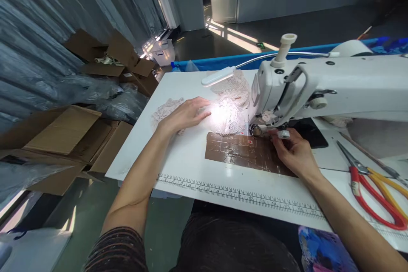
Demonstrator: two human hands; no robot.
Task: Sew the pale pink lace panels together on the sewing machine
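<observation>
My left hand (191, 112) lies on the white sewing table with its fingers stretched out, beside pale lace fabric (231, 114) lit brightly by a lamp. Another piece of lace (167, 108) shows beyond my left wrist. At the sewing machine (277, 89), my right hand (295, 151) is closed in a pinch by the needle area, close to a small white ribbed knob (283, 134). What its fingertips hold, if anything, is hidden. Under that hand is a brown taped plate (239, 151) on the table.
Red-handled scissors (360, 174) and a yellow-handled tool (382, 182) lie at the right. A white lamp (218, 76) overhangs the lace. A printed ruler (223, 191) runs along the front edge. Cardboard boxes (73, 131) stand on the floor at left. A black phone-like slab (309, 131) lies behind my right hand.
</observation>
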